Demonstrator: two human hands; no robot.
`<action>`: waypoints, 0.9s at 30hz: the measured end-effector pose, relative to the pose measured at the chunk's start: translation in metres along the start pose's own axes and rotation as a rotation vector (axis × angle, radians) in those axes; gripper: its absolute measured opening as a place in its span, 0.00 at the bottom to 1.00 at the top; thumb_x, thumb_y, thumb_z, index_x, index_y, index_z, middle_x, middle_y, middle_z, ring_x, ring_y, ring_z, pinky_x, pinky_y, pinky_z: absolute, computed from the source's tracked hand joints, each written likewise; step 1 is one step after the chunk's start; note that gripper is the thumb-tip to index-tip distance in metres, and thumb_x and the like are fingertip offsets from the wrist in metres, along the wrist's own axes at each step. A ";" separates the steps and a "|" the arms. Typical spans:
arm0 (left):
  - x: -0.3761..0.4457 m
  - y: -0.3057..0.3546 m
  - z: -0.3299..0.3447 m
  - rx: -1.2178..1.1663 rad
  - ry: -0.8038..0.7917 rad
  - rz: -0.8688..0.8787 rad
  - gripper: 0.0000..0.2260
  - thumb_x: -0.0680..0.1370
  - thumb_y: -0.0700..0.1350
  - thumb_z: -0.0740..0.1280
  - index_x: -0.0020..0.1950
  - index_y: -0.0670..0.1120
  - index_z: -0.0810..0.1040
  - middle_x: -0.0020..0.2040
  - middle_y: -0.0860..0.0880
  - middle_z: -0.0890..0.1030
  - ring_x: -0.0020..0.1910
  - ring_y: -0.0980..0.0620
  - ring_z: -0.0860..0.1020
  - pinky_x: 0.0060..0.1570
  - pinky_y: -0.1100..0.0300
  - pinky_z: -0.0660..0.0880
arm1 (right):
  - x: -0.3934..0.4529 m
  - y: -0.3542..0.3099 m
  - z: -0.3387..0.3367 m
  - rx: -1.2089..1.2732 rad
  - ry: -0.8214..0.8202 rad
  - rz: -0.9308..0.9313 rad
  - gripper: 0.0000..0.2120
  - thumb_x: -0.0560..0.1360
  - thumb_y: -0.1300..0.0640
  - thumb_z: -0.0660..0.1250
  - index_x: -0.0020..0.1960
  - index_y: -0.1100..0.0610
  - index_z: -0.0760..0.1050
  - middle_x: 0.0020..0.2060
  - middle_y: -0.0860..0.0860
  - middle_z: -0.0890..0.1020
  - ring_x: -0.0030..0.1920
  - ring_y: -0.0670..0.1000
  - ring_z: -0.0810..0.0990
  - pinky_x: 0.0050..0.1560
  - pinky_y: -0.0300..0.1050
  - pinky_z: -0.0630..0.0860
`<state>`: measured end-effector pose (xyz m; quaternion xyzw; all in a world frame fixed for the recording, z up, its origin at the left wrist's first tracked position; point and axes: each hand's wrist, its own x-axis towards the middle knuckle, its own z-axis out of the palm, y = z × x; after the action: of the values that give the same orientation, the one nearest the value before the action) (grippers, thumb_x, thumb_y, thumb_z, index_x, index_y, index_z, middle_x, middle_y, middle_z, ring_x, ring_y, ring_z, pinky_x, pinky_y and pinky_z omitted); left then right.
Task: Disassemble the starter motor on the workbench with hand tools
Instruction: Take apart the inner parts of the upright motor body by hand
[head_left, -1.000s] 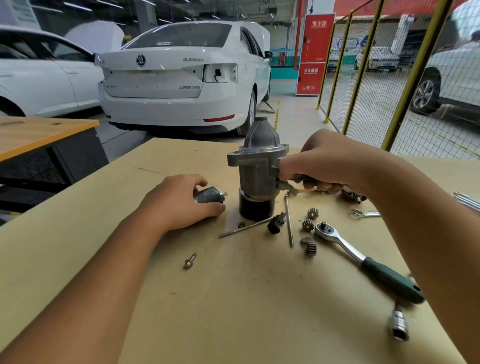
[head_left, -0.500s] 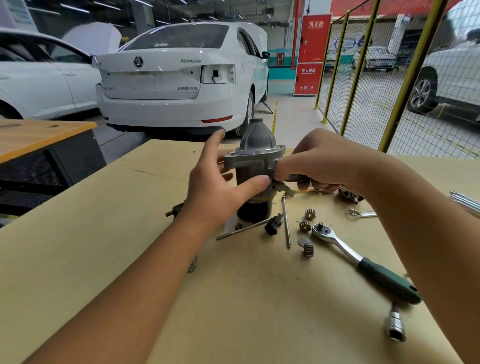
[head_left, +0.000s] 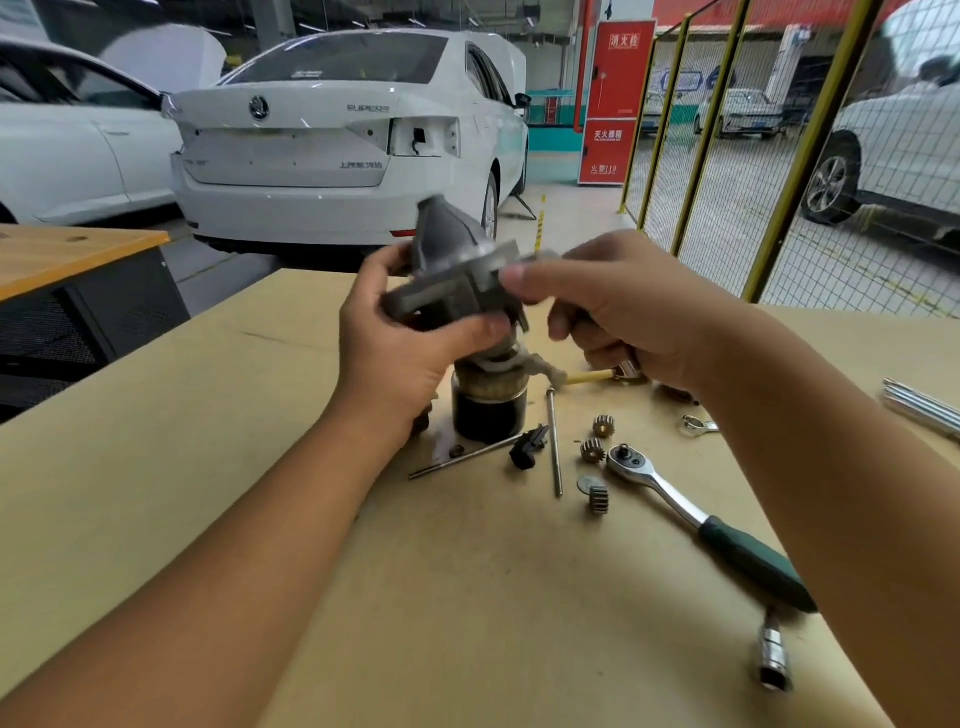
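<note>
In the centre of the frame, both hands are gripping the grey nose housing of the starter motor: the left hand is wrapping its grip around the housing from below and the left, thumb pressing along the lower edge, while the right hand is closing its fingers on the flange at the right side. The housing is tilting to the left and is blurred. Just below it, the dark motor body is standing upright on the worktop, with pale windings showing at its top. To the lower right of the body, two long through bolts, a small black part and three small gears are lying close together. Further right, a ratchet wrench with a dark green handle is resting diagonally, and a socket is lying near the lower right edge.
</note>
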<state>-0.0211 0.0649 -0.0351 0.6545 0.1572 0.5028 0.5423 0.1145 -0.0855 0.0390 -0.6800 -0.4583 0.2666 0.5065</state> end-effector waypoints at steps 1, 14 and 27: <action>0.004 0.003 -0.002 -0.085 0.031 -0.016 0.39 0.59 0.44 0.87 0.67 0.48 0.77 0.59 0.48 0.85 0.57 0.49 0.85 0.54 0.45 0.84 | 0.001 -0.001 0.000 0.096 -0.017 -0.012 0.24 0.74 0.39 0.74 0.53 0.61 0.81 0.32 0.53 0.78 0.25 0.46 0.64 0.24 0.39 0.61; 0.001 0.011 -0.017 -0.453 0.113 -0.195 0.21 0.63 0.42 0.82 0.54 0.43 0.83 0.49 0.41 0.87 0.47 0.46 0.87 0.51 0.44 0.83 | 0.009 0.021 0.031 -0.256 0.229 -0.188 0.15 0.69 0.41 0.77 0.50 0.48 0.83 0.39 0.47 0.83 0.31 0.41 0.79 0.28 0.38 0.73; 0.005 0.015 -0.045 -0.241 0.240 -0.109 0.24 0.60 0.47 0.85 0.53 0.48 0.82 0.49 0.50 0.88 0.51 0.49 0.87 0.49 0.47 0.85 | 0.013 0.045 0.038 -0.532 0.159 -0.179 0.23 0.67 0.39 0.77 0.58 0.43 0.73 0.49 0.39 0.79 0.41 0.39 0.78 0.37 0.39 0.69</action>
<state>-0.0616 0.0880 -0.0237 0.5107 0.1946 0.5622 0.6207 0.1048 -0.0596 -0.0148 -0.7646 -0.5290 0.0371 0.3663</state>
